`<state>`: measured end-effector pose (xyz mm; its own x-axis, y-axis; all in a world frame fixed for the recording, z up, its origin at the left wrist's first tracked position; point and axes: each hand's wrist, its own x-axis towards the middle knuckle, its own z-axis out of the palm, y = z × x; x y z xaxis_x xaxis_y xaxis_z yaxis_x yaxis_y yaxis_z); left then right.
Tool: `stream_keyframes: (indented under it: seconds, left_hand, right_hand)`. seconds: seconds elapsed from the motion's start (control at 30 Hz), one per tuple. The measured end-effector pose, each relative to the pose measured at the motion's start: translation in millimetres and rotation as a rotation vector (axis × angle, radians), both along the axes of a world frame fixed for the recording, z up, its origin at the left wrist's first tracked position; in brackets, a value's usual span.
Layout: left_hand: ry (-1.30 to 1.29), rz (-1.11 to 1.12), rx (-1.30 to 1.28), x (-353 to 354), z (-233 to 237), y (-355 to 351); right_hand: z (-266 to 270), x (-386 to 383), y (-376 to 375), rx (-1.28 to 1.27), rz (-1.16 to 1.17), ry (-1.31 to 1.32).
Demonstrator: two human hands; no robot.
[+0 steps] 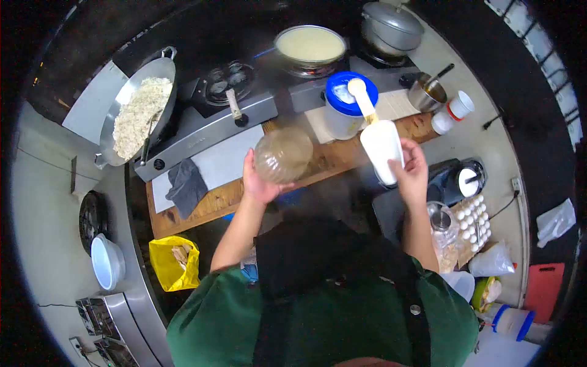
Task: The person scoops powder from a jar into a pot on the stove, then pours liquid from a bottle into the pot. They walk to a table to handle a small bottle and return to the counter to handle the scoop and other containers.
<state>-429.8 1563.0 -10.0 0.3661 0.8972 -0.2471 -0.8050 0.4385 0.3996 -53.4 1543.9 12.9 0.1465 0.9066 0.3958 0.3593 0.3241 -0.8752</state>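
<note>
My left hand (pixel 262 183) is closed round the side of a round, see-through brownish bowl (pixel 284 154), held over the front edge of the wooden board. In my right hand (pixel 414 170) is a white scoop-shaped container (pixel 382 147), pinched at its lower right edge. Just beyond it, a cream-coloured scoop (pixel 361 95) lies over the blue lid of a translucent tub (pixel 344 116); its handle reaches down to the white container. Whether the two touch cannot be told. What the bowl holds is unclear.
A large wok of white shredded food (pixel 143 116) sits at the left of the stove (pixel 214 131). Behind stand a pan of pale liquid (pixel 310 44) and a lidded pot (pixel 394 27). A grey cloth (pixel 186 188), yellow bag (pixel 174 263) and egg tray (pixel 474 223) are nearby.
</note>
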Motion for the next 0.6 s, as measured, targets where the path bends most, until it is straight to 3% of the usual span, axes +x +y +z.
stream_keyframes:
  seconds: [0.03, 0.1, 0.2, 0.3, 0.33, 0.37, 0.5, 0.57, 0.6]
  left_hand:
    - [-0.002, 0.007, -0.005, -11.1, 4.5, 21.0]
    - [0.108, -0.009, 0.082, -30.7, 10.9, 55.6]
    - [0.146, -0.037, 0.13, -47.3, 23.9, 97.2]
    - [0.144, -0.053, 0.167, -55.8, 17.3, 126.9]
    - [0.133, -0.056, 0.16, -57.1, 15.1, 135.2]
    - [0.126, -0.047, 0.155, -56.9, 15.9, 141.0]
    - [0.191, -0.07, 0.132, -51.8, 16.8, 156.6]
    - [0.215, -0.074, 0.162, -47.1, 21.0, 165.9]
    - [0.226, -0.09, 0.146, -43.1, 24.5, 169.2]
  right_hand:
    - [17.6, -7.9, 21.5, -0.148, 0.116, 0.688]
    - [58.5, -38.8, 51.9, 0.152, -0.121, -0.133]
    - [97.2, -70.9, 88.4, 0.229, -0.191, -0.34]
    - [104.4, -80.0, 129.7, 0.239, -0.116, -0.287]
    - [113.4, -83.2, 134.5, 0.264, -0.098, -0.475]
    - [126.0, -92.9, 141.2, 0.262, -0.088, -0.482]
    - [145.7, -114.6, 173.1, 0.392, 0.249, -0.619]
    - [157.2, -126.1, 183.4, 0.425, 0.404, -0.835]
    - [150.7, -127.9, 198.6, 0.394, 0.523, -0.631]
